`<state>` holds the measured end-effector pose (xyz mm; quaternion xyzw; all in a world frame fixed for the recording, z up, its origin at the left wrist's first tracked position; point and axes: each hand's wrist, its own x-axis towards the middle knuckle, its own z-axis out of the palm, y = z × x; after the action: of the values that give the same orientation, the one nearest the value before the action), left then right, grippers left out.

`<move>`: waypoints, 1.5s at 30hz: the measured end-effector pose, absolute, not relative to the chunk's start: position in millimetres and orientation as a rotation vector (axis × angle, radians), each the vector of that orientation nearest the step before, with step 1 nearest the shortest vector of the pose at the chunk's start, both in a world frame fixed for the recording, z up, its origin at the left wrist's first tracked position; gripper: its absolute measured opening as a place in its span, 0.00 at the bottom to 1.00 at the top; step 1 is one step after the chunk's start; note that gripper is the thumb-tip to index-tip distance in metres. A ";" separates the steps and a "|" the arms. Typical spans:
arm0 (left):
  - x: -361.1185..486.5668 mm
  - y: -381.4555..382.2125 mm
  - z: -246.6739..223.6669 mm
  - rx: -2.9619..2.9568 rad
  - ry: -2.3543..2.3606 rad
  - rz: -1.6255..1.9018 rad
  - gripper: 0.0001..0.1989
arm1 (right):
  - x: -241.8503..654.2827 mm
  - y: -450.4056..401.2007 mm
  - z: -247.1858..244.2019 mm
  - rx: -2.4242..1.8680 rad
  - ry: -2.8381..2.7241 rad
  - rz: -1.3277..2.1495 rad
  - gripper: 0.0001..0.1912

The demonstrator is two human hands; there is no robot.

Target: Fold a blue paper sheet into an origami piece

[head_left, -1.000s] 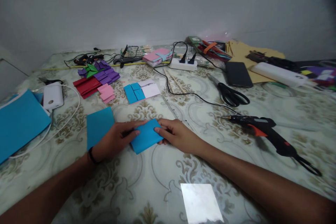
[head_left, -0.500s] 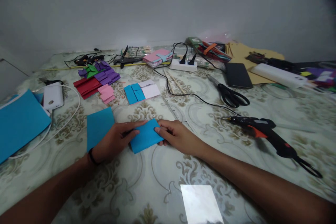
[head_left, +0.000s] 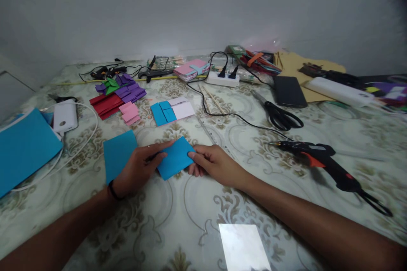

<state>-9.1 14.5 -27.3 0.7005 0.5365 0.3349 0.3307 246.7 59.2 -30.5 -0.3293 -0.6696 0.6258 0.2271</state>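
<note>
Between my hands is a small piece of blue paper (head_left: 177, 157), tilted over the patterned table cover. My left hand (head_left: 143, 163) grips its left edge, thumb on top and a finger along the upper side. At the right edge, my right hand (head_left: 210, 163) pinches the paper with its thumb above and fingers curled beneath. A second blue sheet (head_left: 119, 152) lies flat on the cover, partly beneath my left hand and wrist. Beyond the hands lie blue and white folded paper pieces (head_left: 171, 110).
To the right lie a black glue gun (head_left: 318, 154) and black-handled scissors (head_left: 280, 114). A clear ruler (head_left: 208, 131) rests past my right hand. Large blue sheets (head_left: 28, 148) and a white power bank (head_left: 65, 116) are at left. A white card (head_left: 243, 245) lies near the front edge.
The blue paper has turned slightly between my hands, its lower edge rising on the right. My right-hand fingers show more below it. The other things stay where they were.
</note>
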 end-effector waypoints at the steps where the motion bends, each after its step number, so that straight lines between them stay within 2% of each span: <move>1: -9.0 14.5 -27.1 1.831 1.408 0.865 0.20 | 246.6 59.3 -30.8 -0.904 -1.843 1.723 0.33; 20: -6.5 10.0 -26.0 1.913 1.446 1.034 0.18 | 247.0 61.2 -30.9 -0.918 -1.706 1.809 0.35; 28: -0.2 5.6 -24.3 2.071 1.332 1.219 0.18 | 248.9 63.4 -29.5 -0.845 -1.776 1.814 0.36; 39: 0.5 3.5 -23.4 2.057 1.339 1.215 0.17 | 248.9 60.0 -30.8 -0.863 -1.846 1.758 0.37; 45: -0.1 4.3 -23.4 1.979 1.372 1.095 0.18 | 248.2 58.9 -31.5 -0.861 -1.876 1.693 0.36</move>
<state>-0.1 4.3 -23.4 0.7252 0.5027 0.4014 0.2455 248.2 58.9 -31.5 -0.3135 -0.6833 0.6165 0.2340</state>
